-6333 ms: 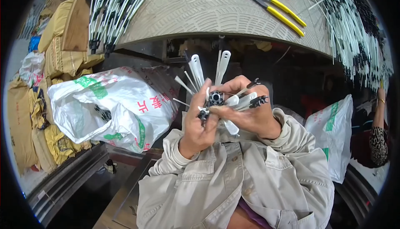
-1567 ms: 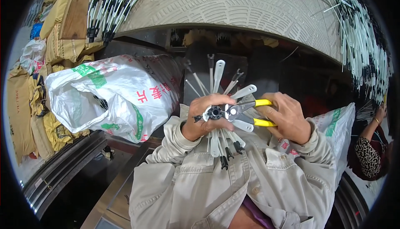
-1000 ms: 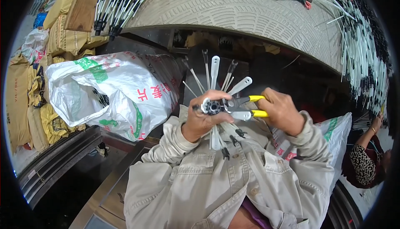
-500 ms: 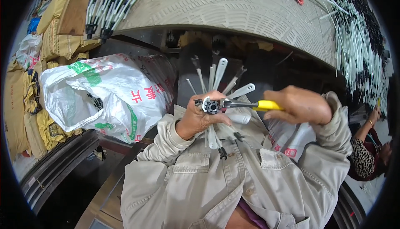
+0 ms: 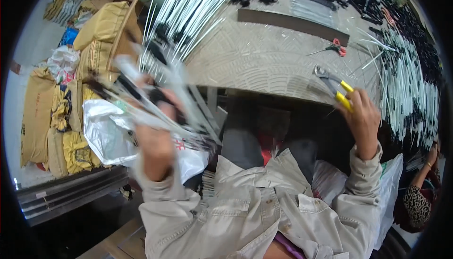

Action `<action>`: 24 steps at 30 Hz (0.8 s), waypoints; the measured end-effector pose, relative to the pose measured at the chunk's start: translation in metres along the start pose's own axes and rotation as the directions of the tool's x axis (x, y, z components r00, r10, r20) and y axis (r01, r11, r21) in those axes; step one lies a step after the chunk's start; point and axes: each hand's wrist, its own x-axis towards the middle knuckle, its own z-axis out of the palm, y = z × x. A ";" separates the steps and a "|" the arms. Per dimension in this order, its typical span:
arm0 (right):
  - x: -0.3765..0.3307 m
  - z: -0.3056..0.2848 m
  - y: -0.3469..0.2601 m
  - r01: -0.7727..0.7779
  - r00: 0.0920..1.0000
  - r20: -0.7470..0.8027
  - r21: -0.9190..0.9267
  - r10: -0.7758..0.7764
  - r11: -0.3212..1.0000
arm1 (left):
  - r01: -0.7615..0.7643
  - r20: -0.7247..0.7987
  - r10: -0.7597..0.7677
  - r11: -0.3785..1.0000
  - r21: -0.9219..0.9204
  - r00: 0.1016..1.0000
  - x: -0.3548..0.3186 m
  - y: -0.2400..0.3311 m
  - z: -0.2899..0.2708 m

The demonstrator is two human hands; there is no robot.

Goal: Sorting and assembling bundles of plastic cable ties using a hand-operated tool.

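Note:
Smeared by motion, my left hand (image 5: 158,138) is raised at the left, gripping a bundle of white and black strips (image 5: 196,105) that fan out in several directions. The bundle hangs over the white plastic sack (image 5: 106,131), in front of the table's left end. Its middle, where my fingers close, cannot be made out. On the right, my right hand (image 5: 364,117) is closed around the yellow handles of a pair of pliers (image 5: 343,100). The pliers' handles are spread, and their metal head points up and left over the table's near edge.
White rods with black ends lie heaped on the table (image 5: 264,65) at the left and right (image 5: 408,87). Red-handled scissors (image 5: 337,47) and a dark flat bar (image 5: 292,25) lie there too. Brown sacks (image 5: 40,122) stand far left. Another person's arm (image 5: 422,174) reaches in at the right.
My left hand has swung up and left from my chest with the bundle. The pliers have come away from its black hub, and my right hand has carried them up and right to the table.

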 end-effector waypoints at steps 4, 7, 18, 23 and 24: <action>0.001 0.008 0.040 -0.081 0.997 -0.014 -0.119 0.080 0.990 | -0.217 0.010 0.224 0.933 0.286 0.975 0.131 -0.004 -0.019; 0.000 0.014 0.047 -0.093 0.995 -0.048 -0.113 0.089 0.989 | -0.306 0.176 0.254 0.858 0.412 0.951 0.211 -0.046 0.005; -0.028 -0.049 0.056 -0.247 0.943 -0.175 0.198 0.282 0.949 | -0.233 0.313 0.151 0.942 0.244 0.938 0.244 -0.149 0.115; -0.014 -0.129 0.103 -0.366 0.880 -0.182 0.330 0.439 0.870 | -0.199 0.189 0.216 0.974 -0.106 0.958 0.238 -0.107 0.091; -0.001 -0.133 0.129 -0.358 0.904 -0.144 0.260 0.403 0.897 | -0.204 0.177 0.223 0.972 -0.117 0.959 0.239 -0.103 0.086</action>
